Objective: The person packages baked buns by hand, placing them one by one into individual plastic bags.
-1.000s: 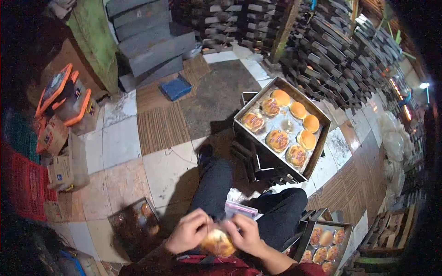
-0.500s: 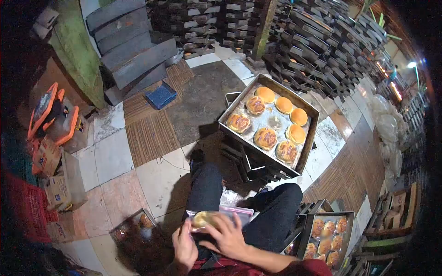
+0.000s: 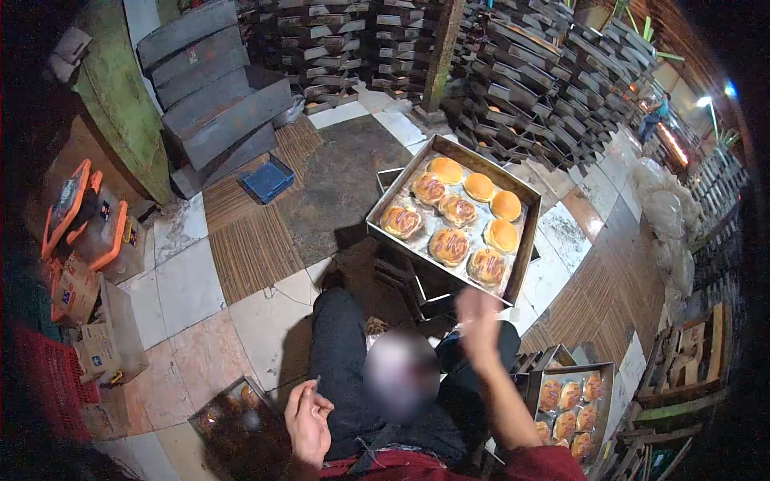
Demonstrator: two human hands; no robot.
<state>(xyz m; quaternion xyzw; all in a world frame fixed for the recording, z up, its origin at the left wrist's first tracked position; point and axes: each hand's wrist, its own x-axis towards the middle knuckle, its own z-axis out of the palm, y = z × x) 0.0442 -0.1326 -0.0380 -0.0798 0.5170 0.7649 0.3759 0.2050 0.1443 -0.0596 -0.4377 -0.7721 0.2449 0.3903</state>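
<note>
My left hand (image 3: pixel 307 425) is over my left thigh, its thumb and fingers pinched together. A small thin dark thing shows at its fingertips, too small to name. My right hand (image 3: pixel 480 325) is smeared by motion over my right knee, just below the near corner of a metal tray (image 3: pixel 529 256); its fingers cannot be made out. In the tray lie several round buns, some plain golden (image 3: pixel 479 187), others with brown markings in clear wrapping (image 3: pixel 449 246). A blurred patch hides the middle of my lap.
At lower right stands another tray (image 3: pixel 611 401) of wrapped buns. A dark tray (image 3: pixel 210 437) with a few buns lies at lower left. A blue tray (image 3: pixel 269 179) is on the tiled floor. Stacked metal trays (image 3: pixel 529 88) line the back. Orange-lidded boxes (image 3: pixel 112 228) stand left.
The bun has left my hands, and a brown-marked bun now fills the bare spot mid-tray. My right hand has swung right and forward towards the tray; my left hand has shifted slightly left.
</note>
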